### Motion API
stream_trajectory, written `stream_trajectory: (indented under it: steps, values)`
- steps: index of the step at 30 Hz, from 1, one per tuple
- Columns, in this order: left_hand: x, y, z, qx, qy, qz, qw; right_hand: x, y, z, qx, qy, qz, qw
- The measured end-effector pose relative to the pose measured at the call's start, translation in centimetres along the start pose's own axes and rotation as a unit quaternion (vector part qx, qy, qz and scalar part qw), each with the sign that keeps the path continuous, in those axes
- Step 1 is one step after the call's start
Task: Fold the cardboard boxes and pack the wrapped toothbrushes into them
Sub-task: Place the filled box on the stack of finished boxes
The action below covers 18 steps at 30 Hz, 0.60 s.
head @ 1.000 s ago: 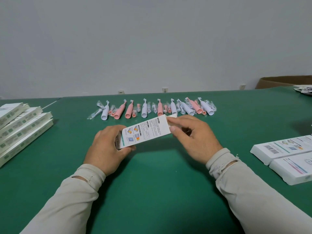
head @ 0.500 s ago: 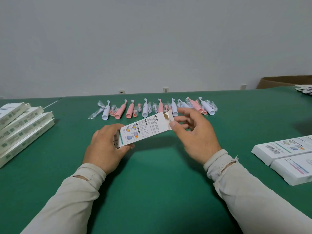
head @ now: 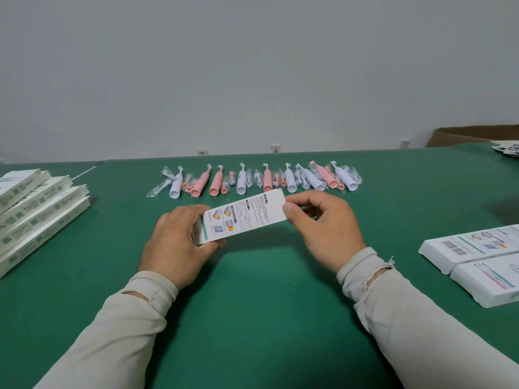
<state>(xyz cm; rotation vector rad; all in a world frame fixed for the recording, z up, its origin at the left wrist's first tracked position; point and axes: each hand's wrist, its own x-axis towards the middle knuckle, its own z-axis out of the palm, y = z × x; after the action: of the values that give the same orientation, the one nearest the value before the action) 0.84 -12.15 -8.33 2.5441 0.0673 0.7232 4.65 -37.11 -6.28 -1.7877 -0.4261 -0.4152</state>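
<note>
A white printed cardboard box [head: 244,216] is held above the green table, tilted up to the right. My left hand [head: 179,242] grips its lower left end, fingers wrapped behind and thumb underneath. At the box's upper right end my right hand [head: 323,223] pinches the corner with thumb and curled fingers. Behind the box, a row of wrapped toothbrushes [head: 252,181], pink and white, lies across the table.
A stack of flat white boxes [head: 36,209] sits at the left edge. Two white boxes [head: 477,256] lie at the right edge. The green table [head: 258,304] stretches toward me. A brown carton [head: 471,136] stands far right by the wall.
My right hand's fingers, spread at the open end flap half a second ago, have curled in and now pinch the box's right end; the flap no longer sticks out.
</note>
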Motion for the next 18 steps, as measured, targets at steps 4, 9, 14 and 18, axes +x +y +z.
stream_trajectory:
  steps: [4, 9, 14, 18]
  values:
    - [-0.03, 0.17, -0.03, 0.001, -0.005, -0.004, 1.0, -0.08, -0.13, 0.1, -0.005, -0.003, -0.005, 1.0]
    - [-0.1, 0.25, -0.18, -0.001, -0.004, -0.008, 1.0, -0.27, -0.59, 0.12, -0.008, -0.025, -0.025, 0.999]
    - [-0.17, 0.33, -0.31, -0.006, -0.006, -0.009, 1.0, -0.28, -0.7, 0.03, -0.016, -0.049, -0.02, 0.998]
    - [-0.18, 0.56, -0.54, -0.004, -0.011, -0.011, 1.0, -0.24, -0.71, 0.22, -0.019, -0.058, -0.023, 0.998]
